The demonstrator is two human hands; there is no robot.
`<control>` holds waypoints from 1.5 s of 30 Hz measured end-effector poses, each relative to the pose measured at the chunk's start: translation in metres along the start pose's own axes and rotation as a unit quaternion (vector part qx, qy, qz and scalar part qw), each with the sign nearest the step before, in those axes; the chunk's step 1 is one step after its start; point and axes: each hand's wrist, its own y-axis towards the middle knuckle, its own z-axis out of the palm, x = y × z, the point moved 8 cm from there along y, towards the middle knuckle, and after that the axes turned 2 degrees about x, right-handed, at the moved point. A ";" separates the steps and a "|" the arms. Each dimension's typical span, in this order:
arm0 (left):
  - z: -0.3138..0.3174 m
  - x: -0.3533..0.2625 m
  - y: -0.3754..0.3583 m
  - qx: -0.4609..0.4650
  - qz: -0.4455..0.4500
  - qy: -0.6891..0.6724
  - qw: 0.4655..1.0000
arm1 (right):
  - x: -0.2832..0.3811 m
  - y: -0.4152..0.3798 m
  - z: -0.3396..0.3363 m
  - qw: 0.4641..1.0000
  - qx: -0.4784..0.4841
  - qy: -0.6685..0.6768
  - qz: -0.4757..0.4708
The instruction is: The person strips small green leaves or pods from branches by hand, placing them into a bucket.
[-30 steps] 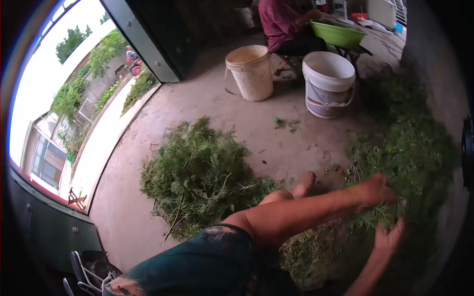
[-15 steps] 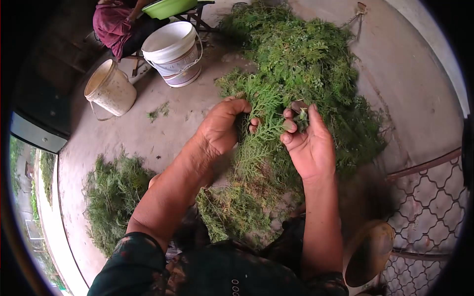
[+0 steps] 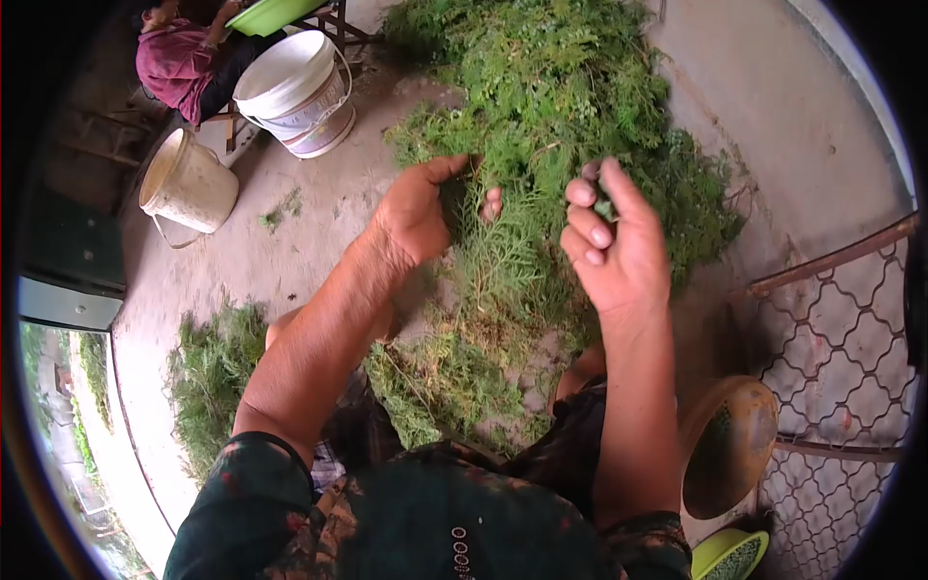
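In front of me my left hand (image 3: 418, 211) is curled around a feathery evergreen sprig (image 3: 510, 237), its fingertips showing beyond the leaves. My right hand (image 3: 623, 242) is apart from the sprig, to its right, palm turned up. Its fingers are bent together over small green bits (image 3: 605, 208), too hidden to make out fully. Behind both hands lies a big heap of cut evergreen branches (image 3: 570, 87). Looser, partly browned clippings (image 3: 445, 377) cover the floor between my legs.
A white bucket (image 3: 300, 97) and a dirty cream bucket (image 3: 193, 184) stand at left. Beyond them a person (image 3: 179, 63) sits by a green basin (image 3: 271, 14). More branches (image 3: 217, 372) lie left. At right are a tilted round container (image 3: 744, 445), a green bowl (image 3: 720, 556) and a metal lattice (image 3: 836, 358).
My right hand has drawn away from the sprig, and its fingers have folded further inward. The left hand keeps the sprig. My view has shifted, bringing the green bowl at lower right into sight.
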 end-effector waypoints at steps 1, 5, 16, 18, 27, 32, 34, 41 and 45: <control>-0.008 0.002 0.004 -0.007 -0.010 -0.001 1.000 | 0.006 -0.004 -0.002 1.000 -0.011 -0.004 -0.007; -0.036 0.036 0.004 -0.037 -0.039 0.043 0.998 | 0.027 -0.010 -0.015 0.998 -0.033 0.005 -0.045; -0.234 0.190 0.029 0.159 -0.170 0.912 0.336 | 0.063 -0.031 -0.038 0.996 0.035 0.079 -0.006; -0.234 0.192 0.069 0.117 -0.080 0.904 0.403 | 0.069 -0.036 -0.045 0.998 -0.001 0.068 -0.013; -0.179 0.273 0.145 0.010 0.118 0.819 0.561 | 0.088 -0.062 -0.074 0.995 -0.056 0.074 -0.043; -0.153 0.311 0.158 0.097 0.166 0.898 0.395 | 0.092 -0.068 -0.084 0.995 -0.048 0.083 -0.036; -0.149 0.317 0.160 0.130 0.165 0.911 0.355 | 0.094 -0.070 -0.083 0.995 -0.057 0.068 -0.045; -0.146 0.306 0.142 0.210 0.190 0.918 0.276 | 0.087 -0.071 -0.071 0.997 -0.042 0.063 -0.024; -0.142 0.324 0.147 0.238 0.152 0.932 0.227 | 0.078 -0.074 -0.067 0.995 -0.030 0.078 -0.063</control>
